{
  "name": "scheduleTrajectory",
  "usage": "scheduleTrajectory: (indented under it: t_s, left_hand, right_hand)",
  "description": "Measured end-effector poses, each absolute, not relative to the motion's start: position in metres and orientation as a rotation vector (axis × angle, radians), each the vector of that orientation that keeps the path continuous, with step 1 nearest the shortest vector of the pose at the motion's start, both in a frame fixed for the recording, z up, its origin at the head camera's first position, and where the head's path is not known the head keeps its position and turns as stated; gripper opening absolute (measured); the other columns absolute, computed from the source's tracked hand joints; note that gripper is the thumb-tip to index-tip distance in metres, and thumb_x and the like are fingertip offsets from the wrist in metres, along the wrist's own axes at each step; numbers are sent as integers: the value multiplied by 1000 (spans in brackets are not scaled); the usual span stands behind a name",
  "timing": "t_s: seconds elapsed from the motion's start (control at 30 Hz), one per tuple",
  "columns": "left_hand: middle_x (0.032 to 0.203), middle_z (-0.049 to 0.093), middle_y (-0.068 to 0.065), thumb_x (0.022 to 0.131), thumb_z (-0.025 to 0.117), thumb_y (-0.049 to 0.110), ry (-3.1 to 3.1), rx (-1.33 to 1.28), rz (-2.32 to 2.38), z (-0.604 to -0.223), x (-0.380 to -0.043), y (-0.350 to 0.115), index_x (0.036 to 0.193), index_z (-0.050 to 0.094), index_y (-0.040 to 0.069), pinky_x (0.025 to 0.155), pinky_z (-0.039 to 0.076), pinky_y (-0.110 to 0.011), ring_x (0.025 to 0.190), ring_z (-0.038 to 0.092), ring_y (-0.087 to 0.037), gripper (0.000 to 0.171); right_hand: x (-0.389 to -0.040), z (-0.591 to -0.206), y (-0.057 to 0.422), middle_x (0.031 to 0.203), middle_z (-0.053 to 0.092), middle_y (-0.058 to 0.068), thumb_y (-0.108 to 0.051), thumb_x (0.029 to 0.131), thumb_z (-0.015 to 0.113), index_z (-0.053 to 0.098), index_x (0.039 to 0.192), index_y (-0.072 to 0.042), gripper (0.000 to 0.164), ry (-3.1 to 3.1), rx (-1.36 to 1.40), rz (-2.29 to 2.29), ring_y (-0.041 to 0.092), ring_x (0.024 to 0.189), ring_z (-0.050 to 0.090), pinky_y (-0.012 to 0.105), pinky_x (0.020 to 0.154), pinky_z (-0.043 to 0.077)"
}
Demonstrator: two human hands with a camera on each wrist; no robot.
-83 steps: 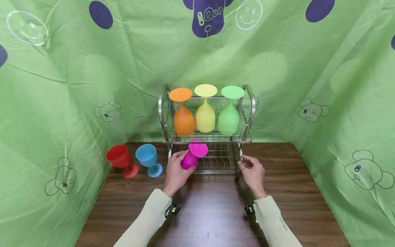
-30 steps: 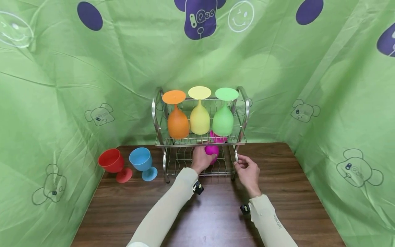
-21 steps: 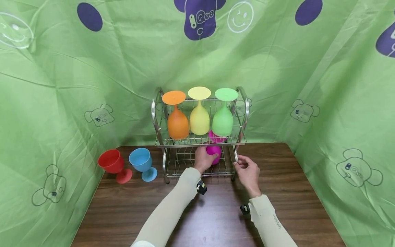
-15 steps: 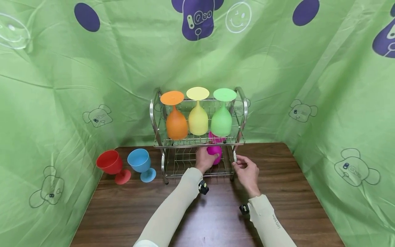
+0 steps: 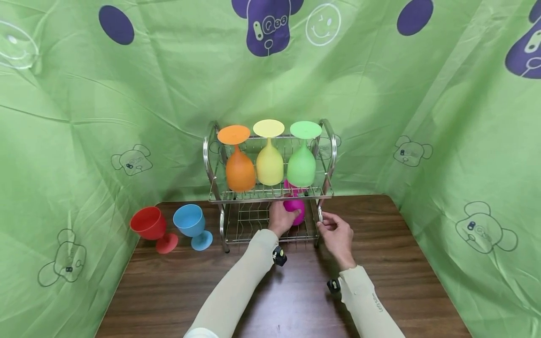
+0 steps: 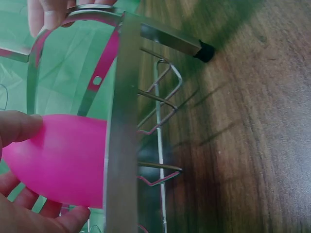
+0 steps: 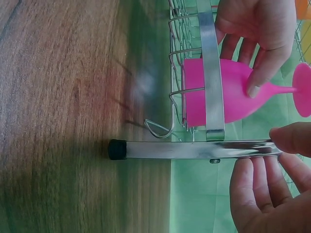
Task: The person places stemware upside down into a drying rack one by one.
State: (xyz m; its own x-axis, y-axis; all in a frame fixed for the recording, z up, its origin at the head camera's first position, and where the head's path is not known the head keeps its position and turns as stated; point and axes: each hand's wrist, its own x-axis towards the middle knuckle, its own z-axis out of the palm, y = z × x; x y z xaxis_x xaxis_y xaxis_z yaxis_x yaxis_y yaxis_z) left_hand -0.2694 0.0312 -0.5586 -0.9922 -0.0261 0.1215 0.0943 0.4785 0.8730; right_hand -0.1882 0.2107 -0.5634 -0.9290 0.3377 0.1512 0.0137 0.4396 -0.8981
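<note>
My left hand grips the bowl of a pink goblet, which stands upside down on the lower tier of a two-tier metal dish rack. Its stem and foot reach up behind the upper tier's front bar in the head view. The left wrist view shows the thumb and curled fingers around the pink bowl. My right hand pinches the rack's right front leg between thumb and fingers, plain in the right wrist view. Upside down on the upper tier are an orange goblet, a yellow goblet and a green goblet.
To the left of the rack, a red goblet and a blue goblet rest tilted on the wooden table. Green printed cloth hangs behind and along both sides.
Since the earliest frame, my left hand has carried the pink goblet from the lower tier's left to its right side. Lately it stays nearly still. The right hand keeps its hold on the leg.
</note>
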Motion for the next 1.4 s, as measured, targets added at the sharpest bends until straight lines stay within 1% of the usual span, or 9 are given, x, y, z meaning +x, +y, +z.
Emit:
scheduleTrajectory:
  t_s: [0.17, 0.3, 0.43, 0.63, 0.9, 1.23, 1.4]
  left_hand:
    - [131, 70, -16, 79, 92, 14, -2614, -89, -1513, -563, -268, 32, 138, 61, 6, 105, 58, -43, 122, 68, -33, 67]
    - [134, 67, -16, 79, 93, 15, -2621, -129, -1517, -565, -266, 32, 141, 59, 9, 105, 58, -44, 123, 67, -34, 71]
    - [135, 65, -14, 81, 92, 20, -2642, -142, -1514, -563, -262, 33, 142, 58, 11, 104, 58, -45, 124, 66, -33, 70]
    - [132, 63, -13, 79, 94, 28, -2695, -177, -1519, -562, -254, 34, 141, 60, 10, 103, 58, -44, 121, 64, -29, 74]
    - [128, 63, -13, 77, 94, 33, -2761, -252, -1492, -561, -245, 34, 140, 60, 9, 90, 61, -38, 112, 65, -28, 75]
    - [129, 65, -11, 78, 94, 34, -2769, -293, -1484, -565, -240, 34, 136, 62, 11, 93, 59, -37, 113, 64, -25, 71]
    - [129, 64, -12, 78, 93, 35, -2777, -292, -1475, -565, -237, 33, 137, 61, 10, 95, 58, -40, 114, 63, -26, 71]
  right_hand:
    - [-188, -563, 209, 99, 78, 7, -13, 89, 84, 79, 122, -18, 34, -2407, -307, 1473, 15, 83, 70, 18, 70, 56]
    - [-188, -562, 209, 98, 78, 8, -12, 89, 83, 79, 122, -18, 34, -2400, -304, 1469, 16, 83, 70, 17, 70, 55]
    - [-188, -561, 208, 96, 78, 8, -12, 89, 83, 79, 122, -18, 34, -2388, -285, 1467, 15, 83, 69, 16, 70, 55]
    - [-189, -561, 208, 95, 78, 10, -11, 88, 83, 80, 122, -16, 34, -2374, -279, 1473, 13, 80, 70, 13, 68, 54]
    - [-187, -561, 209, 95, 79, 11, -10, 89, 84, 79, 123, -17, 35, -2380, -297, 1471, 14, 79, 70, 13, 68, 53]
    - [-186, -562, 211, 95, 78, 11, -11, 90, 83, 80, 123, -19, 34, -2374, -297, 1480, 13, 80, 70, 13, 68, 53]
    - [-186, -564, 212, 94, 78, 9, -13, 90, 83, 80, 122, -21, 33, -2388, -287, 1470, 13, 79, 70, 16, 68, 54]
